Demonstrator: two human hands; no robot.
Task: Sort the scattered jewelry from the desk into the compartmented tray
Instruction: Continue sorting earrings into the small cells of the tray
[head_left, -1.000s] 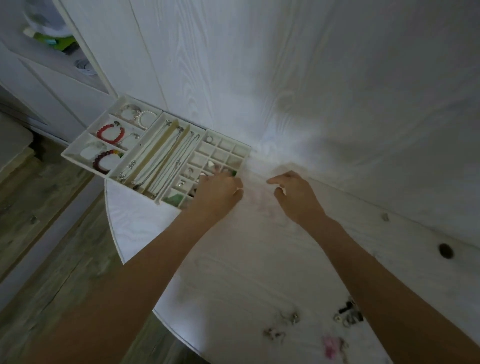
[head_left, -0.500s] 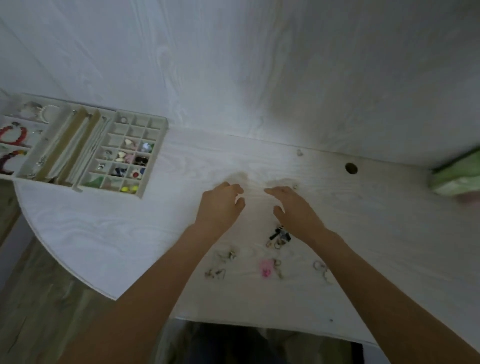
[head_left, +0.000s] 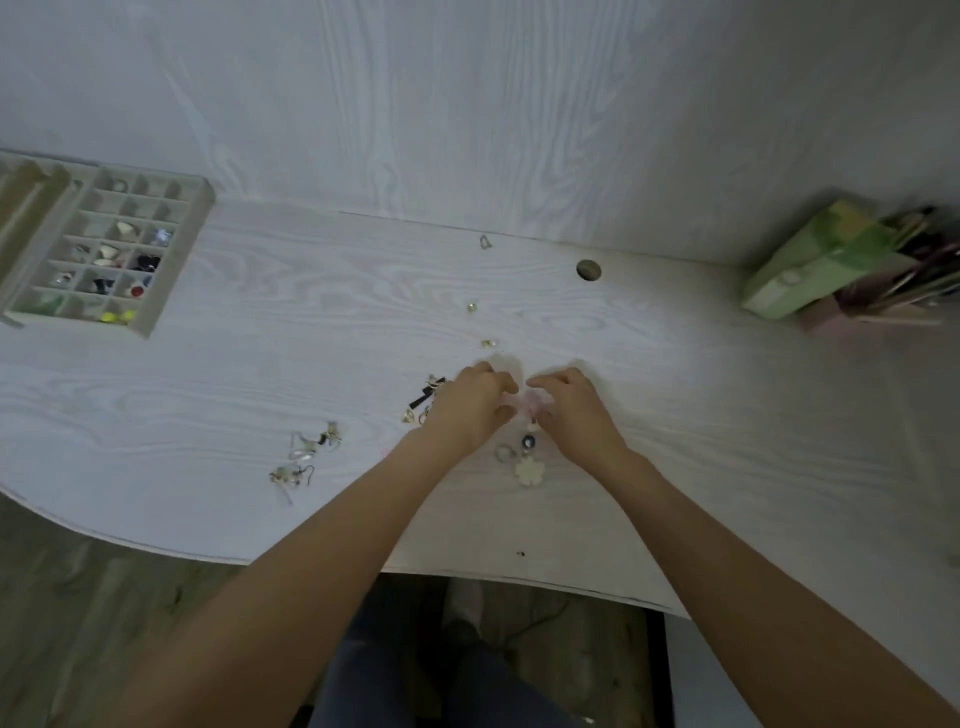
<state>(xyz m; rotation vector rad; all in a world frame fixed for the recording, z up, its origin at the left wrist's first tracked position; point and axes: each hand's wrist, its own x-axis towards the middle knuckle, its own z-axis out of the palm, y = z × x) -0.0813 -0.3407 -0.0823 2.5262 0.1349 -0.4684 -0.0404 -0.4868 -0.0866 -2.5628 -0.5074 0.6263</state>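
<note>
The compartmented tray (head_left: 182, 260) sits at the desk's far left, with small pieces in several cells. My left hand (head_left: 470, 410) and my right hand (head_left: 574, 410) meet at mid-desk with curled fingers, both pinching a blurred pink piece (head_left: 531, 402). Just below them lie a ring (head_left: 504, 453), a dark bead (head_left: 528, 441) and a cream flower charm (head_left: 530, 470). Black-and-gold pieces (head_left: 426, 397) lie by my left hand. Hook earrings (head_left: 311, 447) sit further left. Small gold pieces (head_left: 488, 343) lie beyond the hands.
A cable hole (head_left: 588, 269) is in the desk near the back wall, and a small clip (head_left: 485, 241) lies to its left. A green box (head_left: 810, 265) and a holder of pens (head_left: 909, 270) stand at the far right. The curved front edge of the desk (head_left: 467, 571) is close to me.
The view swung right from the tray to the scattered pieces. Both hands left the tray area and came together over the pink piece.
</note>
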